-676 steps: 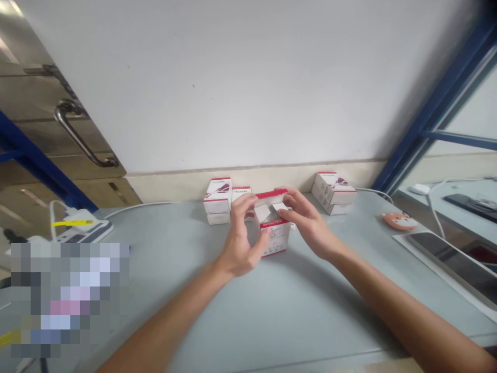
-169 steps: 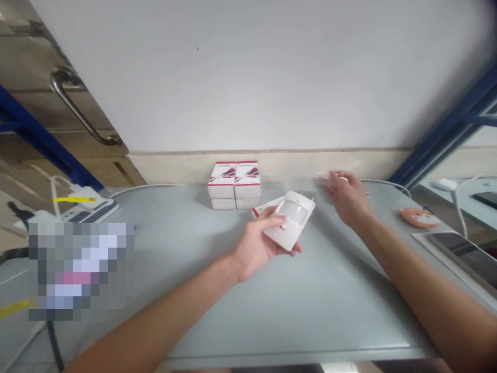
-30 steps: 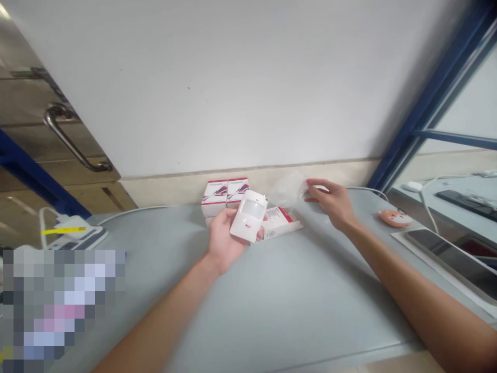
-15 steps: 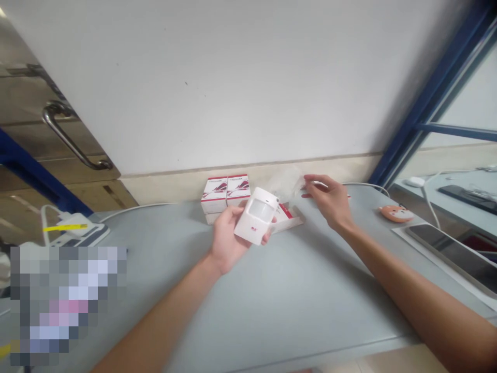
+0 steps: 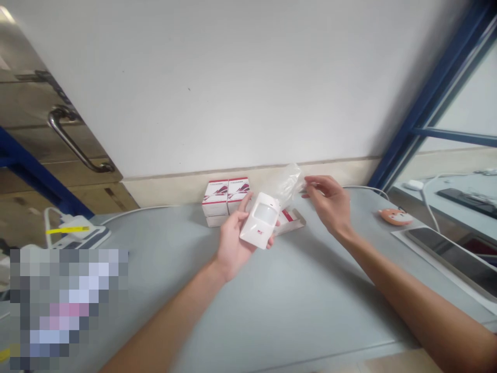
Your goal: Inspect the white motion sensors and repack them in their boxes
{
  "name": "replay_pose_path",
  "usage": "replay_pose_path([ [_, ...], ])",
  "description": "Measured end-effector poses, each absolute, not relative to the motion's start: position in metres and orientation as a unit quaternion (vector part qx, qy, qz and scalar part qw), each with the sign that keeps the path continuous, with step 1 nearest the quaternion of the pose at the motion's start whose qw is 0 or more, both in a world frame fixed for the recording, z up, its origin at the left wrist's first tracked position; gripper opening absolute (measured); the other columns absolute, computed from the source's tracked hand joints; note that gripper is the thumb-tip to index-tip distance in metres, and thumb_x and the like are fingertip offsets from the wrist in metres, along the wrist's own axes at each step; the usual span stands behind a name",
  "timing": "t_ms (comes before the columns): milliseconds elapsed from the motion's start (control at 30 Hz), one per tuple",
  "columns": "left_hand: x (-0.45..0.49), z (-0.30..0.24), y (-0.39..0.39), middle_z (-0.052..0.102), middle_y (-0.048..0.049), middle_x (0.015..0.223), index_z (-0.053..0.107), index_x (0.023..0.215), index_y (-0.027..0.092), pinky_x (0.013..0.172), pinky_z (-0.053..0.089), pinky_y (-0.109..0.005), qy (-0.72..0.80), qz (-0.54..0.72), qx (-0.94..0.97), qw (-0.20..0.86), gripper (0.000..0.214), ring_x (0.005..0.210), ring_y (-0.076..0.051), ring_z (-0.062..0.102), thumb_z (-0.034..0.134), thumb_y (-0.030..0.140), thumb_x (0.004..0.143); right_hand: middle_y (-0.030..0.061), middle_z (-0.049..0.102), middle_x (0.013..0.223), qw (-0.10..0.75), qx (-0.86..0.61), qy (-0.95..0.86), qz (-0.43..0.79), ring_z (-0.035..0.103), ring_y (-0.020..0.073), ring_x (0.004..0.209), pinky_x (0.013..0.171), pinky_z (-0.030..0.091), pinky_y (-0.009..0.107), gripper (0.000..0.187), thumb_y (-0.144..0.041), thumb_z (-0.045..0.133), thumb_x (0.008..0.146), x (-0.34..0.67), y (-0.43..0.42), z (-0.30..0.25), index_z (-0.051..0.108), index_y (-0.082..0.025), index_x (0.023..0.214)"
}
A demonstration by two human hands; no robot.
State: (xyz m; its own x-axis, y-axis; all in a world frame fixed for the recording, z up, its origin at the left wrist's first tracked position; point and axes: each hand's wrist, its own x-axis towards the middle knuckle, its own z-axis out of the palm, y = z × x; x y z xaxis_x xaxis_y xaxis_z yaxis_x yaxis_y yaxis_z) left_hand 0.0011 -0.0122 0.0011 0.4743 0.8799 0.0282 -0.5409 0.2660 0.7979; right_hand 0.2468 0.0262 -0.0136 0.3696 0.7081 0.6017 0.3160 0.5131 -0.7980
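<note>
Above the grey table [image 5: 310, 311], the left hand [image 5: 232, 249] is gripping a white PIR motion sensor [image 5: 259, 220], its long axis tilting up and rightward, while the right hand [image 5: 330, 204] is pinching a clear plastic bag [image 5: 288, 184] just beyond the sensor's top end, nearer the right hand.

Head-worn cam, facing fwd & down, close on left hand [image 5: 235, 251], right hand [image 5: 330, 204], grey table [image 5: 310, 311], wall [image 5: 217, 88] ahead, prob. wide-angle
</note>
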Motion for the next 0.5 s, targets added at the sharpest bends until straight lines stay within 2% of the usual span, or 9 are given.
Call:
replay_pose_path([
  [167,0.002,0.006,-0.013,0.077,-0.0197,0.106,0.052,0.141,0.013,0.068,0.049,-0.038,0.235,0.425,0.416,0.769,0.052,0.067,-0.025,0.07,0.049,0.033,0.093,0.0034,0.072,0.107,0.676,-0.455,-0.556,0.166,0.073,0.0203,0.09,0.078,0.069,0.04,0.013,-0.036,0.074,0.09,0.249,0.027,-0.015,0.077,-0.025,0.097],
  [267,0.003,0.008,-0.014,0.077,-0.0186,0.103,0.051,0.138,0.014,0.067,0.047,-0.037,0.233,0.42,0.428,0.765,0.049,0.063,-0.025,0.068,0.048,0.033,0.093,0.0038,0.072,0.108,0.67,-0.447,-0.565,0.179,0.073,0.0213,0.092,0.081,0.067,0.041,0.016,-0.039,0.074,0.09,0.248,0.027,-0.016,0.073,-0.026,0.099],
  [400,0.003,0.006,-0.013,0.077,-0.0143,0.1,0.048,0.137,0.018,0.067,0.049,-0.038,0.236,0.439,0.433,0.751,0.047,0.064,-0.026,0.07,0.05,0.033,0.093,0.0053,0.063,0.135,0.669,-0.482,-0.53,0.196,0.071,0.0215,0.103,0.086,0.064,0.04,0.036,-0.047,0.075,0.089,0.244,0.026,-0.017,0.061,-0.029,0.116],
  [433,0.003,0.005,-0.013,0.077,-0.0132,0.099,0.047,0.137,0.02,0.067,0.049,-0.038,0.239,0.446,0.437,0.744,0.047,0.065,-0.027,0.071,0.05,0.034,0.093,0.005,0.063,0.133,0.663,-0.502,-0.514,0.208,0.07,0.0207,0.102,0.086,0.063,0.039,0.036,-0.051,0.073,0.09,0.242,0.024,-0.017,0.059,-0.029,0.115],
  [500,0.003,0.003,-0.012,0.078,-0.0108,0.099,0.044,0.137,0.022,0.068,0.05,-0.038,0.246,0.455,0.448,0.73,0.046,0.066,-0.027,0.073,0.05,0.035,0.094,0.0034,0.065,0.113,0.622,-0.538,-0.51,0.251,0.067,0.0188,0.093,0.084,0.06,0.036,0.036,-0.06,0.066,0.093,0.236,0.019,-0.015,0.058,-0.027,0.104],
])
